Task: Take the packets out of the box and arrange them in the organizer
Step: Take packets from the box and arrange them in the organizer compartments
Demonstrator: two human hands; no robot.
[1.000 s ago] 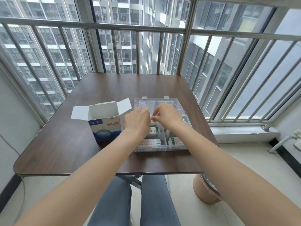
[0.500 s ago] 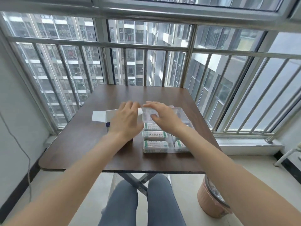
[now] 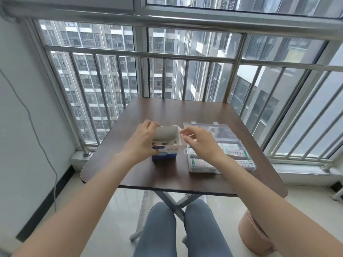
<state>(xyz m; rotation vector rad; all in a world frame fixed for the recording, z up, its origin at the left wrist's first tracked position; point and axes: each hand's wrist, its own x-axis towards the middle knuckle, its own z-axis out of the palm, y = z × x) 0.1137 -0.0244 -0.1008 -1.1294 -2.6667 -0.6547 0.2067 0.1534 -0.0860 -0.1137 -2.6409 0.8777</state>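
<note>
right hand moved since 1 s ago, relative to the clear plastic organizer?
Yes. The right hand was over the clear plastic organizer's compartments; it has shifted left, its fingers now at the flap of the white-and-blue cardboard box beside the organizer's left edge.

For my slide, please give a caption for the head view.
Both hands fold the box flaps beside the packet-filled organizer.
</note>
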